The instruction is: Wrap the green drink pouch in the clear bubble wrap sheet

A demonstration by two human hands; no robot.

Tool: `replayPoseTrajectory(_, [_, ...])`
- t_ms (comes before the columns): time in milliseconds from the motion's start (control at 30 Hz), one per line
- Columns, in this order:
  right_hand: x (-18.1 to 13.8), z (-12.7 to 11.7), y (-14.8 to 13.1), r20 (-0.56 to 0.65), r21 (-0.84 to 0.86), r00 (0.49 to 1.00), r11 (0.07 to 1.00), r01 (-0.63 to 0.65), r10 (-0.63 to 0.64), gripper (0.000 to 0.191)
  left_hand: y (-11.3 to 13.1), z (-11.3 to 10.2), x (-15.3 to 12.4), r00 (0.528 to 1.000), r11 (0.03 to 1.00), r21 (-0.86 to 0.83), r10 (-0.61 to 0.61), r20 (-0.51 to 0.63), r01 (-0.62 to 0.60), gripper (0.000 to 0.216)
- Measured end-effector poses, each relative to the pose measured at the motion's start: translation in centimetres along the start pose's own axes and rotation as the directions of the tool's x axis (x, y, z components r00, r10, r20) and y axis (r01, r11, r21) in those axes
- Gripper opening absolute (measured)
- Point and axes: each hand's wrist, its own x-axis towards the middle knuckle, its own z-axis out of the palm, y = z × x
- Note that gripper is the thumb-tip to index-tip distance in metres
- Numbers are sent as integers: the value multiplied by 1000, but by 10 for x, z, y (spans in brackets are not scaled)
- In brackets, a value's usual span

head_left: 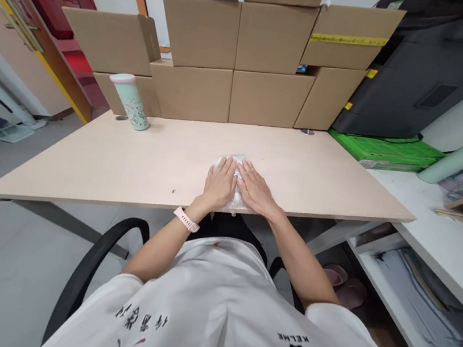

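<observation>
A flat clear plastic packet [239,164] lies near the front edge of the pale wooden desk [129,165]. My left hand [220,183] rests flat on its left part, fingers stretched out and together. Beside it, my right hand [256,188] lies flat on the packet's right part, fingers also extended. The two hands touch side by side and cover most of the packet. What the packet holds is hidden. A pink watch band circles my left wrist.
A mint tumbler with a pink lid [130,101] stands at the desk's back left. Stacked cardboard boxes [234,59] line the far edge. A green folder [383,150] and a white shelf unit [432,242] sit to the right. A black chair arm [91,268] curves at my left.
</observation>
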Motion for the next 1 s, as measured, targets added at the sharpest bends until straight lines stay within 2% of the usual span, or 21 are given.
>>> replayPoseTrajectory(200, [-4, 4, 18, 0, -82, 994, 990, 112, -112, 40, -2, 5, -6, 1000, 995, 96, 7, 19, -9, 61])
replayPoseTrajectory(467, [-4, 7, 17, -27, 9, 997, 998, 69, -68, 40, -3, 8, -7, 997, 996, -81, 27, -71, -33, 59])
replayPoseTrajectory(600, [-2, 1, 20, -23, 7, 997, 997, 73, -73, 43, -2, 3, -8, 990, 977, -206, 27, -138, -55, 56])
replayPoseTrajectory(667, [0, -4, 25, -98, -7, 993, 998, 60, -60, 47, -3, -3, -11, 967, 965, -262, -41, -250, -27, 53])
replayPoseTrajectory(733, [0, -10, 30, -193, -17, 981, 1000, 10, -13, 46, -6, -9, -14, 904, 943, -331, -176, -389, 41, 47])
replayPoseTrajectory(800, [0, -14, 35, -226, -30, 974, 999, -42, 34, 44, -7, -13, -17, 839, 911, -398, -299, -453, 110, 40])
replayPoseTrajectory(867, [0, -15, 36, -204, -47, 978, 997, -58, 47, 43, -6, -15, -19, 831, 878, -453, -365, -419, 157, 36])
replayPoseTrajectory(1000, [7, -15, 21, -167, -71, 986, 997, 4, -15, 39, -8, -11, -18, 864, 821, -546, -390, -317, 170, 35])
